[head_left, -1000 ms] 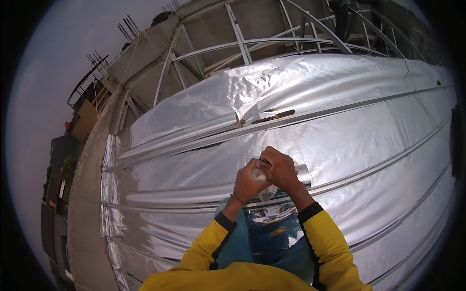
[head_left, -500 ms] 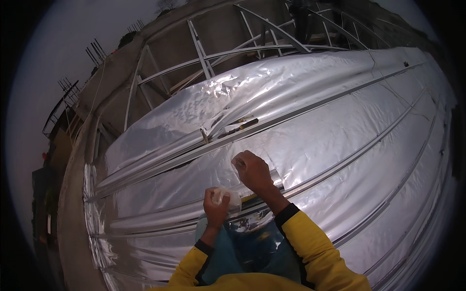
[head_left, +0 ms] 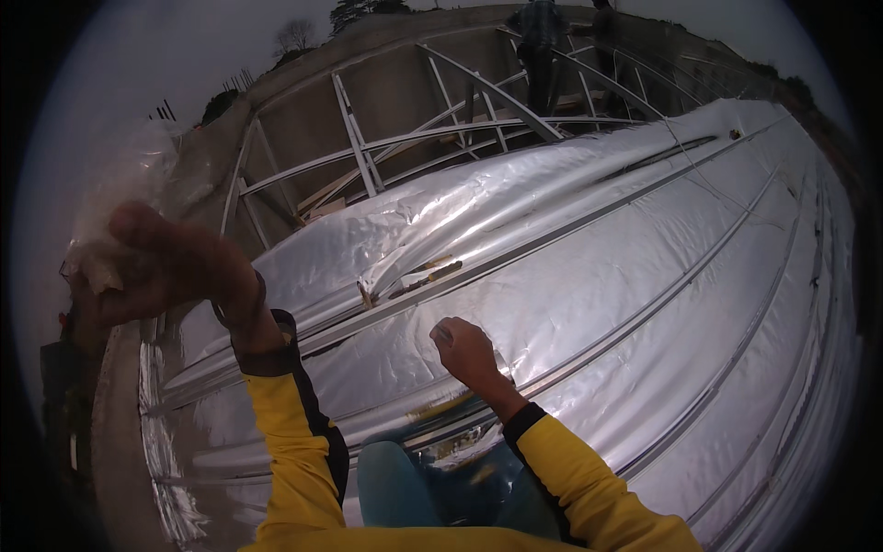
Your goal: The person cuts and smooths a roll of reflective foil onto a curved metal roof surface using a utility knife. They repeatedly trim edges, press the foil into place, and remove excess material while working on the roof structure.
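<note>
My left hand [head_left: 175, 271] is raised at the far left, blurred by motion, with its thumb stretched out. Crumpled clear plastic [head_left: 138, 179] is caught between its fingers and billows up above it. My right hand [head_left: 471, 354] hovers over the silver foil sheet [head_left: 598, 248], its fingers curled closed. A small greyish thing seems to be at those fingertips, too small to name. Beyond this hand, a hand tool with a dark and yellowish handle [head_left: 441, 276] lies along a metal batten [head_left: 552, 239].
Open metal framing [head_left: 368, 147] stands beyond the foil's far edge. Two people [head_left: 538, 46] are at the back, partly cut off. Several metal battens cross the sloping foil. A thin cord [head_left: 699, 175] trails over it at the right. A concrete wall edge [head_left: 115, 396] runs down the left.
My left hand has swung from above my knees up to the far left, and the plastic has spread from a tight bunch. My right hand stays nearly in place. The view has shifted slightly.
</note>
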{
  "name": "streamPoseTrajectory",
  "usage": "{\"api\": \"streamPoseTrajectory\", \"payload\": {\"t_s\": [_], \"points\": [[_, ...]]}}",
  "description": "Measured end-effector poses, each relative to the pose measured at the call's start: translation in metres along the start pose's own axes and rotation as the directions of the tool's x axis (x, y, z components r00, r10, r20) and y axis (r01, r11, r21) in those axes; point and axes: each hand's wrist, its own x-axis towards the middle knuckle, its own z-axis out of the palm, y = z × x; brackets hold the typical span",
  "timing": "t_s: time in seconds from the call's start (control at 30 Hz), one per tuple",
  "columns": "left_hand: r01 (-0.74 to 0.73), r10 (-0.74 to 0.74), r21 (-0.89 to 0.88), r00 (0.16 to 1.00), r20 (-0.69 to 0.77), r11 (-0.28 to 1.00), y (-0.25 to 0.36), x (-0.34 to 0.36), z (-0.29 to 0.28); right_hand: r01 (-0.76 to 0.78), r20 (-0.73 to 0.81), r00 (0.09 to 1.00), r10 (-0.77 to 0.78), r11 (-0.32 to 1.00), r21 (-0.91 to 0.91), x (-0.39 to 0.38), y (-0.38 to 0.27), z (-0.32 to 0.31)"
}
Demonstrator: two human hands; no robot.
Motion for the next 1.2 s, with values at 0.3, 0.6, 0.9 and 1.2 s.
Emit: {"api": "streamPoseTrajectory", "payload": {"t_s": [0.3, 0.6, 0.9, 1.2], "points": [[0.138, -0.364, 0.362, -0.007, 0.931, 0.922, -0.079, -0.291, -0.163, 0.039, -0.003, 0.999, -0.039, 0.999, -0.008, -0.002, 0.002, -0.004], [0.233, -0.429, 0.589, -0.492, 0.758, 0.774, -0.019, -0.266, -0.483, 0.038, 0.063, 0.997, -0.040, 0.999, 0.040, -0.008, 0.005, 0.009], [0.092, -0.399, 0.467, -0.392, 0.829, 0.879, -0.026, -0.261, -0.478, -0.023, 0.116, 0.993, 0.024, 1.000, -0.014, -0.007, 0.000, 0.019], [0.104, -0.367, 0.406, -0.271, 0.890, 0.908, -0.024, -0.270, -0.483, -0.129, 0.245, 0.957, 0.154, 0.985, -0.116, -0.009, 0.007, 0.015]]}}
